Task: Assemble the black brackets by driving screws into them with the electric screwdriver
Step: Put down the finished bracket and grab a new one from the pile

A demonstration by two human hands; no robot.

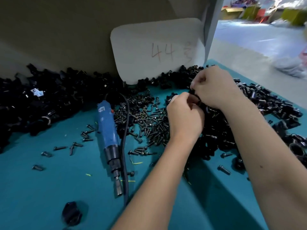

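Black brackets (49, 100) heaped along table back, screws (146, 118) scattered centrally, blue electric screwdriver (108, 130) lying flat

The screwdriver (108, 136) lies on the table (49, 188), left of the screws (146, 120). Brackets (49, 97) are heaped behind it and also right of the screws.

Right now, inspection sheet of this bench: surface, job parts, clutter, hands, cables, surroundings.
Surface: teal mat, strewn with parts.
Job's things: brackets heaped along the back and right; screws piled mid-mat; screwdriver lying flat, unheld.
Clutter: white card marked 44 propped at the back; yellow scraps; paper tag on the brackets.
Hands: left hand and right hand together on a small black part, mostly hidden.
Cables: cord runs beside the screwdriver to the near edge.
Surroundings: floor at right, blurred.
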